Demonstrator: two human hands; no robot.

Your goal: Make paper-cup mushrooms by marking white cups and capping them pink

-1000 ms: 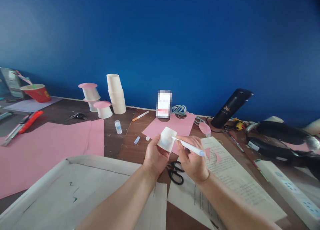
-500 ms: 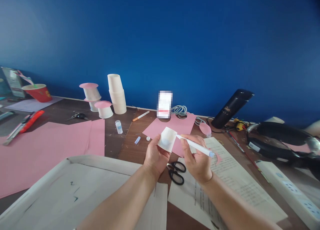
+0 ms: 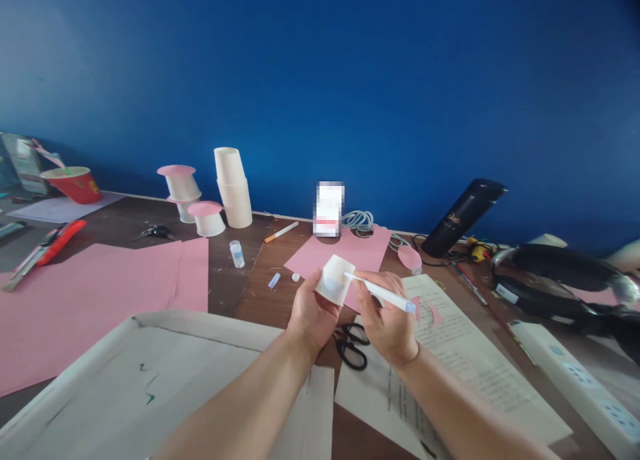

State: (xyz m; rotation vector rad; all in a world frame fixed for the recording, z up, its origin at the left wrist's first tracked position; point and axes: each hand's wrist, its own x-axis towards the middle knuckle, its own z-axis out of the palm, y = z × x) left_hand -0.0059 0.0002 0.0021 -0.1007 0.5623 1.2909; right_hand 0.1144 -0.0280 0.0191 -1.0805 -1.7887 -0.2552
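Note:
In my left hand [image 3: 311, 317] is a small white paper cup [image 3: 334, 283], tilted, with my thumb and fingers around its lower left side. A faint bluish patch shows on the cup's wall. My right hand [image 3: 393, 327] grips a white marker [image 3: 385, 295] with a pale blue end, its tip at the cup's right side. Whether the tip touches the wall is too small to tell. Below the hands lie black-handled scissors [image 3: 353, 347], and behind the cup is a pink paper sheet [image 3: 367, 243]. A pale blue cap [image 3: 274, 280] and a small white lid [image 3: 295, 277] sit left of the cup.
A stack of paper cups [image 3: 235, 190], pink-topped cups [image 3: 207, 220] and a small bottle [image 3: 237, 254] stand left. A phone [image 3: 329, 210] leans at the wall. Right are a black flask [image 3: 465, 217], printed sheets [image 3: 480, 360] and a power strip [image 3: 575, 380]. A box cutter [image 3: 47, 250] lies far left.
My right hand has shifted slightly left with the marker, whose tip moved from the cup's right edge inward and a little lower. The left hand and cup are almost unmoved.

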